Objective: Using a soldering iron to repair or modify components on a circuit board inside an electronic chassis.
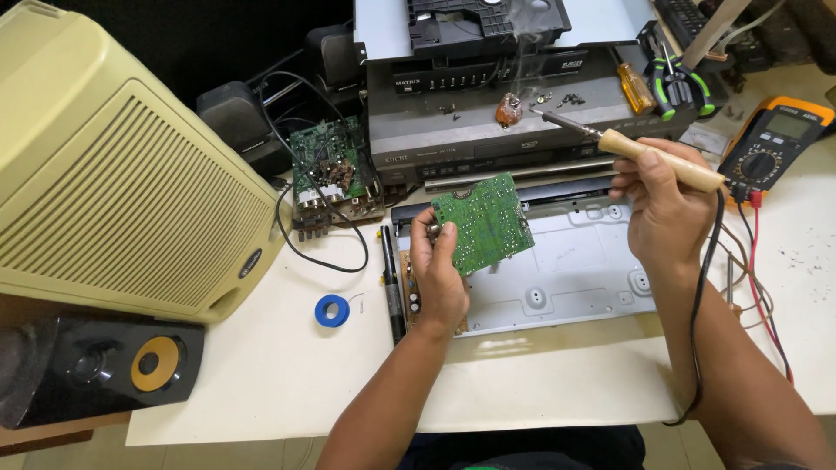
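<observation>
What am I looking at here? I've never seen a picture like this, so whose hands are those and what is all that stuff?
There is no machine: a person wears a camera on the head, so the one picture looks down at their own two hands. The left hand holds up a green circuit board. The right hand holds a soldering iron by its wooden handle, with smoke rising near its tip. Below lies a grey metal chassis on a white table. Around it sit a beige speaker, a blue solder spool, another board, a multimeter and a stack of players.
</observation>
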